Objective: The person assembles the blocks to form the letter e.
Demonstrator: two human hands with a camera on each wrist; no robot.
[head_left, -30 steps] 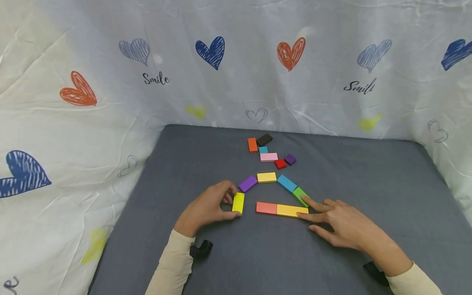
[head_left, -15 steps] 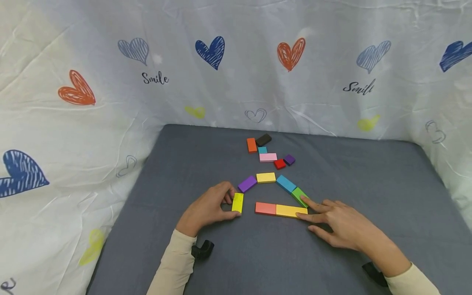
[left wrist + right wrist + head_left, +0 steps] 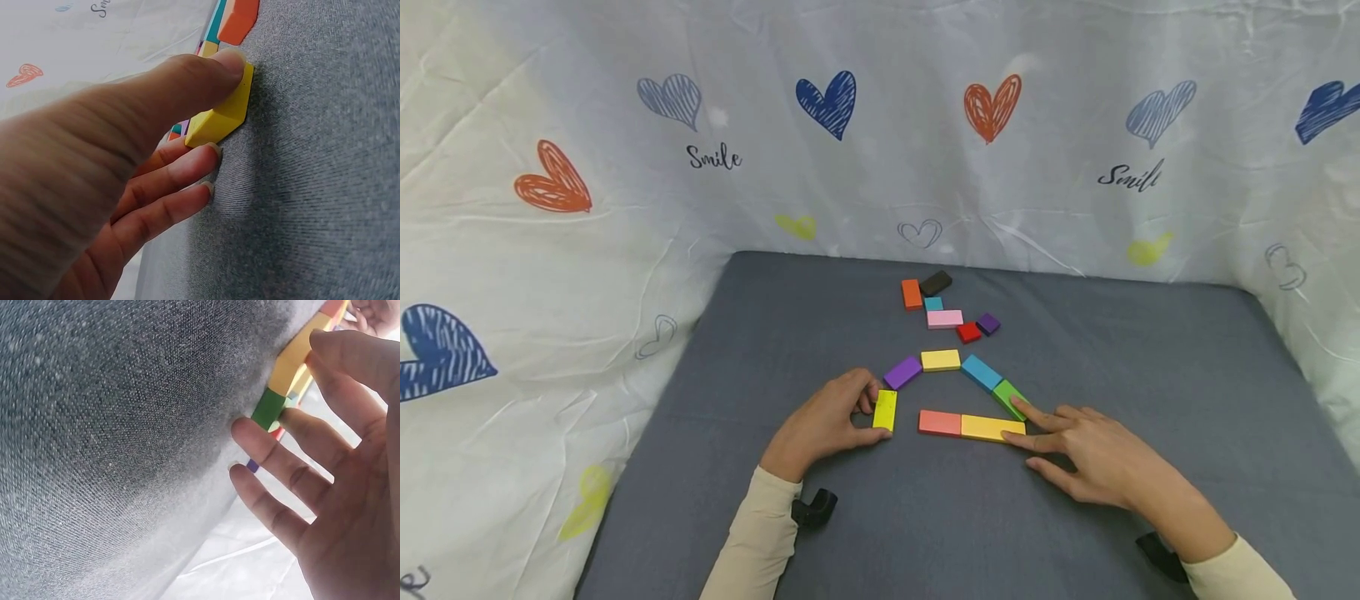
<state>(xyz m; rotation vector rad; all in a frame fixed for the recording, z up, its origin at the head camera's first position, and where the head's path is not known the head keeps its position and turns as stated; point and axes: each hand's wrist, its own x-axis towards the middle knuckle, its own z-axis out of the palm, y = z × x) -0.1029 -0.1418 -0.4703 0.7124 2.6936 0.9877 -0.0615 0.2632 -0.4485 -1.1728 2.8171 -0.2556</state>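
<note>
The left hand (image 3: 823, 421) pinches the yellow block (image 3: 884, 411) on the table (image 3: 1037, 550), well in from the left edge. The right hand (image 3: 1093, 457), fingers apart, touches the green block (image 3: 1009, 398) and gold block (image 3: 988, 427). 6 blocks (image 3: 944, 319) lie closer to the far edge.

Wrinkled white fabric backdrop (image 3: 917, 175), blue and orange hearts (image 3: 826, 104), black "Smile" lettering (image 3: 714, 157), grey cloth-covered surface (image 3: 767, 325)

There are thirteen blocks (image 3: 884, 412) on one surface (image 3: 970, 525): three yellow, two purple, two blue, and one each of green, orange, red, pink, coral and black. There is one left hand (image 3: 826, 421) and one right hand (image 3: 1093, 458).
</note>
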